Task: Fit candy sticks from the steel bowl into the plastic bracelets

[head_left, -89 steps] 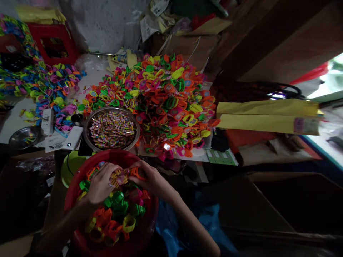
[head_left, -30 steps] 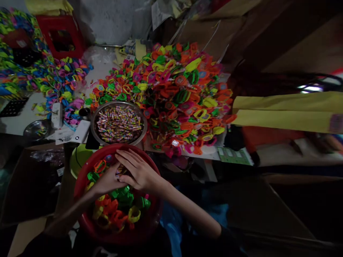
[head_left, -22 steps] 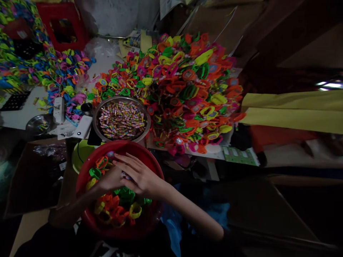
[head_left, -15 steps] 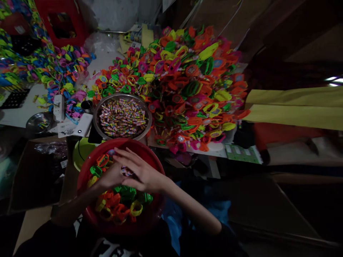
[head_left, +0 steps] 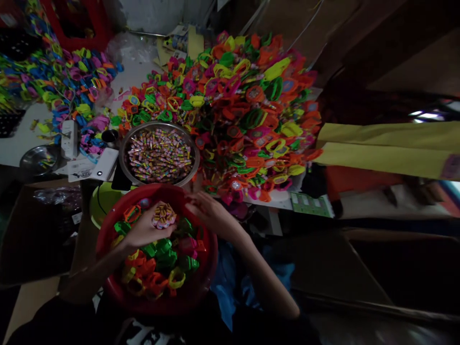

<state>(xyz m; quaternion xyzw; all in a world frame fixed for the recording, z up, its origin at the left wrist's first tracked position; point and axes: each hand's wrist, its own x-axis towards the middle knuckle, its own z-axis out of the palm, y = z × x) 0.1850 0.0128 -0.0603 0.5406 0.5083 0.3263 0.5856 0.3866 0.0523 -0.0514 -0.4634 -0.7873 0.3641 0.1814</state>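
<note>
My left hand is closed around a bundle of small wrapped candies, their yellowish ends facing up, above a red basin. Inside the basin lie bright plastic toy watches in green, orange, yellow and pink. My right hand is over the basin's right rim, apart from the bundle. Its fingers are bent together, and whatever may be between them is too dark to make out. Just behind the basin stands a steel bowl full of similar wrapped candies.
A large heap of toy watches covers the table behind and right of the bowl. More colourful plastic pieces lie at the left. A white phone-like device, a power strip and a small metal bowl stand nearby. Cardboard boxes flank me.
My hands were together around the bundle. Now the right hand has moved off to the right, leaving the candies in my left hand. The view has shifted slightly.
</note>
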